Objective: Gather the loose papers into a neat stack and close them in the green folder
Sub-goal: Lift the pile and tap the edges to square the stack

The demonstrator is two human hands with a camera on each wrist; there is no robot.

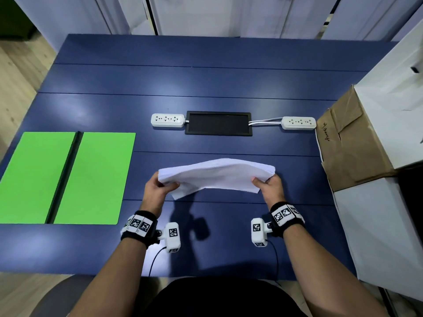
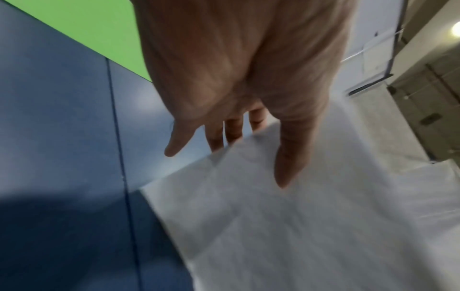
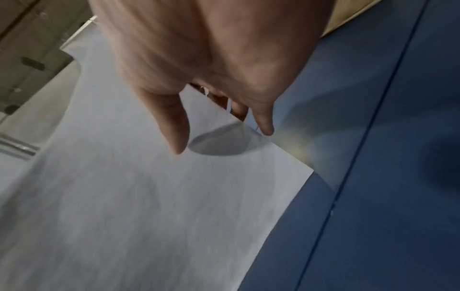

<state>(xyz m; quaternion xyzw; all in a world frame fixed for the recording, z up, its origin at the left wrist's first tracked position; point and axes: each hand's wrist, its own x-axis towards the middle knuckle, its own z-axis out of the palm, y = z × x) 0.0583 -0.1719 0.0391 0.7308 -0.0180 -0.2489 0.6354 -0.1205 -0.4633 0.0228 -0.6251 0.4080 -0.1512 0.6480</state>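
**Two hands, one sheaf, folder not yet filled**

Two hands hold the papers (image 1: pixel 216 176) off the blue table (image 1: pixel 206 76) in the head view: the left hand (image 1: pixel 158 187) pinches one end, the right hand (image 1: pixel 270 185) the other, and the sheaf arches upward between them. Its near edges are uneven (one corner sags below the left thumb), so squaring seems unfinished. The green folder (image 1: pixel 96 177) lies open and flat, well out beyond the left hand, with nothing on it. Gathering looks done; aligning, placing and closing remain. Table between the left hand and the folder is bare; a cardboard box (image 1: pixel 350 145) stands beyond the right hand, and power strips (image 1: pixel 167 120) lie past the papers.

From the left wrist, the thumb (image 2: pixel 290 157) lies on top of the papers (image 2: pixel 286 226) with fingers (image 2: pixel 215 135) beneath; the folder (image 2: pixel 99 29) shows beyond.

From the right wrist, the thumb (image 3: pixel 171 126) presses the top sheet (image 3: pixel 137 206), fingers (image 3: pixel 263 120) curling at its edge; open table lies alongside.
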